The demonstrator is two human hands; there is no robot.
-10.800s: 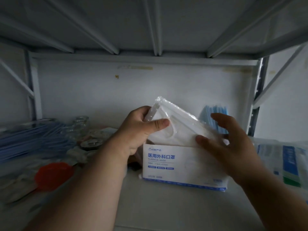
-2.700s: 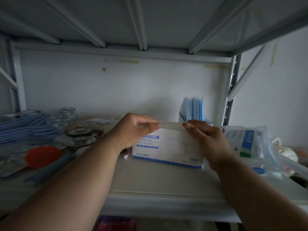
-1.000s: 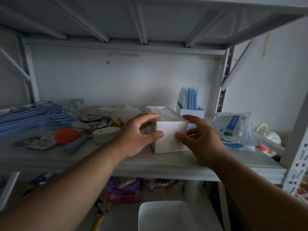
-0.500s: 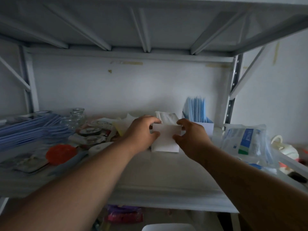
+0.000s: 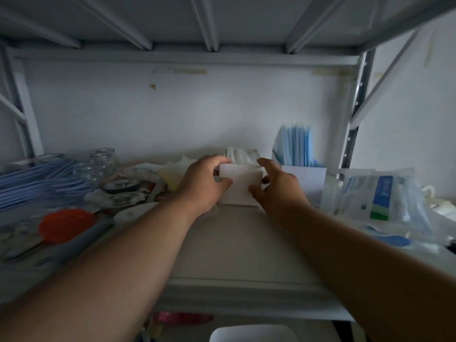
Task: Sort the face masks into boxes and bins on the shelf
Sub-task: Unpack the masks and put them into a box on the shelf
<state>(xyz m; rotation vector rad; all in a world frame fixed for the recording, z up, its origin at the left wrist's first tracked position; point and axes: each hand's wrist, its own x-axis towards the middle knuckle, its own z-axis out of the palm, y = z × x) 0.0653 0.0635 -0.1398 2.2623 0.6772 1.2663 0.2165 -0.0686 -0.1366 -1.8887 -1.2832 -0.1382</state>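
On the shelf, both hands grip a white mask box: left hand and right hand fingers curl round its sides. Box looks filled, beside a second box of blue masks; loose blue masks at left and bagged packs at right remain unsorted.

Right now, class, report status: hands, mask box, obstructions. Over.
Left hand and right hand both grip the white cardboard mask box. Box stands on the shelf. Blue-mask box close at right.
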